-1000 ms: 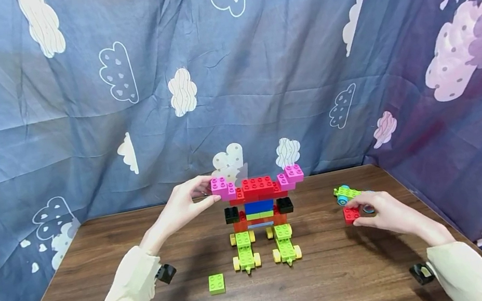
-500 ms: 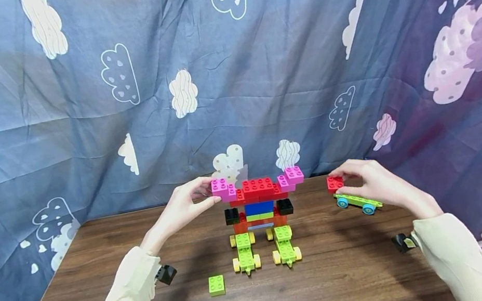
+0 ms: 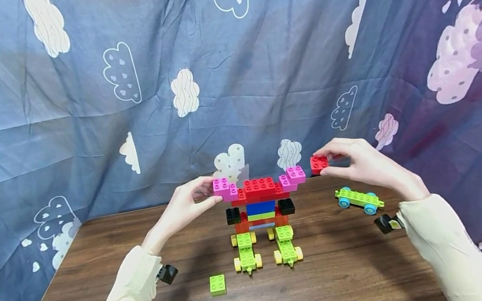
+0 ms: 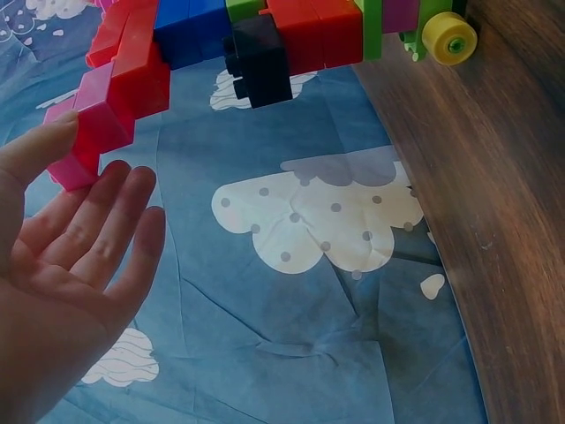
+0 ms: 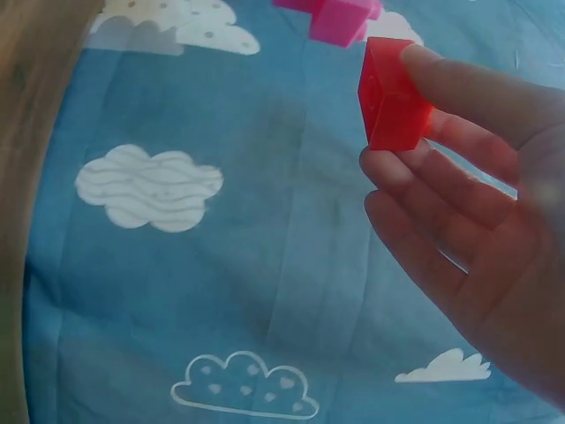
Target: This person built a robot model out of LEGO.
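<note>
A figure built of toy bricks [image 3: 258, 186] stands mid-table, with a red top, blue and black bricks lower down and two lime wheeled bases as feet. Pink bricks step outward and up on both its sides. My left hand [image 3: 183, 205] pinches the outer pink brick [image 3: 221, 185] on the figure's left side between thumb and fingers; the left wrist view shows the other fingers extended below. In my right hand [image 3: 361, 160] a small red brick [image 5: 395, 95] is pinched, held in the air to the right of the right-hand pink brick [image 3: 295, 174] and apart from it.
A lime wheeled base with blue wheels [image 3: 359, 198] stands on the table at the right. Near the front left lies a loose lime brick [image 3: 217, 285]. A blue cloth with clouds [image 3: 237, 67] hangs behind the wooden table [image 3: 337, 282].
My right hand has lifted the red brick from beside the blue-wheeled base, up and leftward toward the figure, uncovering the base. My left hand stays on its pink brick.
</note>
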### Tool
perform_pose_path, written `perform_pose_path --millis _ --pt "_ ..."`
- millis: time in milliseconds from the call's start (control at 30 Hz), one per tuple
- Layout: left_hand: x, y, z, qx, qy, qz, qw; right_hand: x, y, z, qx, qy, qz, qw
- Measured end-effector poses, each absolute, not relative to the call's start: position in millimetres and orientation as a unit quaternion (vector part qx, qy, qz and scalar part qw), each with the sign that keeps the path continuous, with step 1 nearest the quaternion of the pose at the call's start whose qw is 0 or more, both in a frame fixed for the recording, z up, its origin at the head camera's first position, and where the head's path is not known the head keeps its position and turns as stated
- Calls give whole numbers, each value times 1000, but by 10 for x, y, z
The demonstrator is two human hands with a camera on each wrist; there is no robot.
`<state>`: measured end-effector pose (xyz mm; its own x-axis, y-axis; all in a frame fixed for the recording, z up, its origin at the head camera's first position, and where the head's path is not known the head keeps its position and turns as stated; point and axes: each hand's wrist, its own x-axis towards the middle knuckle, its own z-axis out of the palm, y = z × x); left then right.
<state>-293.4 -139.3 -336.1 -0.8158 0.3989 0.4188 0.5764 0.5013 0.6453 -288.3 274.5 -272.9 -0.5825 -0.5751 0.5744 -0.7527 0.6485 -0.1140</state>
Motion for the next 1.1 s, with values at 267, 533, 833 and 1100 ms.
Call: perform_pose_path --millis 267,533,833,1100 --pt "-2928 -1396 -3356 -283 -862 -407 111 -2903 2557 -2594 392 -868 188 240" --pt "-2929 -1394 -3355 -283 -861 -408 110 -2939 2327 -2531 417 -862 191 216" --pt "-2936 -1383 -3364 -287 -856 -415 112 -2960 2058 -2530 421 -870 202 155" --pt "-2949 -1388 -3376 -285 -861 -407 111 -2997 1881 -2594 437 -869 193 127"
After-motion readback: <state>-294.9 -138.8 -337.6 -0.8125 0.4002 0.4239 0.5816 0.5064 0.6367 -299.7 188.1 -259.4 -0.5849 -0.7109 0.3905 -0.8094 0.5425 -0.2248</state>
